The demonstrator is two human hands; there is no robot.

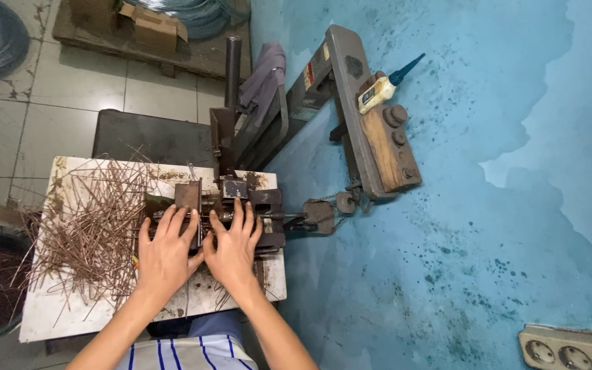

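So there's this small rusty metal jig (pixel 231 205), all dark blocks and rods, bolted at the back edge of a stained white bench (pixel 49 318). Both hands lie flat on it, fingers spread, gripping nothing: left hand (pixel 166 250), right hand (pixel 233 248). A messy heap of thin brown wire pieces (pixel 90 226) sits just left.

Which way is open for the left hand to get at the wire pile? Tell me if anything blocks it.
Probably yes, straight to its left. The left hand lies flat at the metal jig, and the wire pile lies loose right beside it on the white board, with nothing between.
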